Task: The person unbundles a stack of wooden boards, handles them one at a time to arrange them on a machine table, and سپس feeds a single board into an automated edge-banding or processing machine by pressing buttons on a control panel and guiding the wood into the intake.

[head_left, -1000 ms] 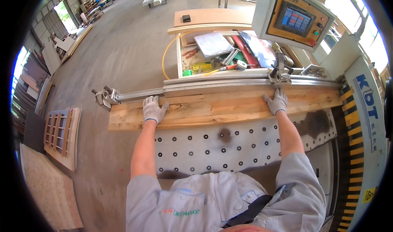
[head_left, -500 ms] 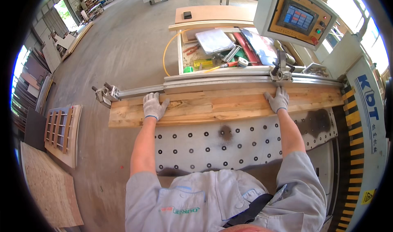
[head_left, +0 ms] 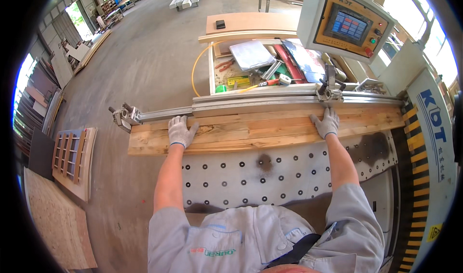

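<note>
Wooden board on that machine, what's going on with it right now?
A person in grey workwear has both gloved hands spread on the wooden board: the left hand toward its left end, the right hand farther right. The board lies lengthwise along a metal fence, with a light table dotted with round studs showing on the near side. Its right end is by the machine's yellow-and-black striped edge. Above, the control panel has its screen lit.

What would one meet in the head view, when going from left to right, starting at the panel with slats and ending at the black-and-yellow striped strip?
Slatted panel → metal block → gloved left hand → gloved right hand → striped strip.
</note>
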### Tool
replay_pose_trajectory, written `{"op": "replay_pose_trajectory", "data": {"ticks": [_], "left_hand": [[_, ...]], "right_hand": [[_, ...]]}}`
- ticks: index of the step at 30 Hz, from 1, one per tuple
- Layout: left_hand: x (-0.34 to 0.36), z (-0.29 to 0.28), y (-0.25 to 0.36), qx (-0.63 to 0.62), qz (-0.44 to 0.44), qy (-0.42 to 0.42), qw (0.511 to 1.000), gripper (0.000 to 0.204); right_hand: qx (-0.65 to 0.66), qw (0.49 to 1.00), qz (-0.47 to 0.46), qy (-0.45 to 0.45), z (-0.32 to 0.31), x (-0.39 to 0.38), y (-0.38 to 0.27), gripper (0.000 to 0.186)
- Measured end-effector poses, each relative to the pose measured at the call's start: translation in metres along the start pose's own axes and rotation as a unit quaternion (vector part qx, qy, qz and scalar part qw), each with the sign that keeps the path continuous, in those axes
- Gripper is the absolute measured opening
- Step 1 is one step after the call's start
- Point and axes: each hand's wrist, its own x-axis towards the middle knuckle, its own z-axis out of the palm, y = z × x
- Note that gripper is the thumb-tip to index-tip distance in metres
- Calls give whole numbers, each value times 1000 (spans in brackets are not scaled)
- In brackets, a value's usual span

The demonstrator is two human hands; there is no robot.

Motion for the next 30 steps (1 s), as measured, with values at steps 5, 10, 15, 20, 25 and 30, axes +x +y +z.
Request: {"op": "replay_pose_trajectory", "data": {"ticks": [5, 10, 15, 20, 25, 30], "left_hand": [[0, -2, 1, -6, -6, 1, 1000, 79], [-1, -1, -1, -10, -3, 3, 1000, 78], [-3, -5, 5, -10, -5, 12, 1000, 71], [-4, 2, -1, -9, -8, 23, 1000, 68], [0, 3, 3, -8, -17, 23, 1000, 67], [7, 4, 7, 24, -25, 12, 999, 62]], "right_hand": [[1, 1000, 1, -3, -1, 0, -1, 105], [-3, 1000, 6, -16, 0, 1, -1, 106], [4, 1000, 10, -22, 0, 0, 3, 106], [10, 1000, 4, -21, 1, -1, 3, 104], [13, 1000, -8, -1, 9, 4, 7, 104], [31, 999, -4, -6, 9, 8, 10, 107]]}}
